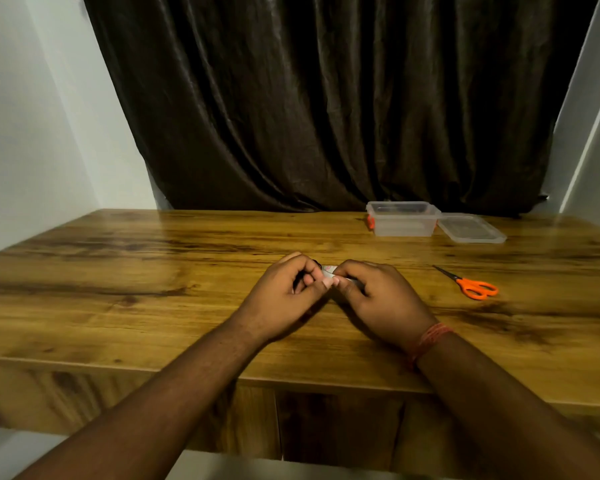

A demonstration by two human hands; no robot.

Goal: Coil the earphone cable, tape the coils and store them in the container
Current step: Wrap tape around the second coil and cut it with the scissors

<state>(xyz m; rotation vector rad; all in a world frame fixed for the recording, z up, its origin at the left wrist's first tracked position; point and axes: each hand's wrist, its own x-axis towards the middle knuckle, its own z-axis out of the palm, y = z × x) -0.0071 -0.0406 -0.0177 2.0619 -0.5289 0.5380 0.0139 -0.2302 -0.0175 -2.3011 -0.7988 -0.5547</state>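
Observation:
My left hand (pixel 286 289) and my right hand (pixel 374 296) meet over the middle of the wooden table (pixel 118 271), fingertips pinched together. Between them shows a small white piece, seemingly tape (pixel 328 270), and a dark bit of the earphone cable (pixel 317 262) peeks out above my left fingers. Most of the cable is hidden inside the hands. The clear plastic container (pixel 402 220) stands open at the back right, with its lid (pixel 470 229) lying flat beside it.
Orange-handled scissors (pixel 471 285) lie on the table to the right of my right hand. A dark curtain (pixel 326 98) hangs behind the table, with white walls on both sides. A red thread band circles my right wrist.

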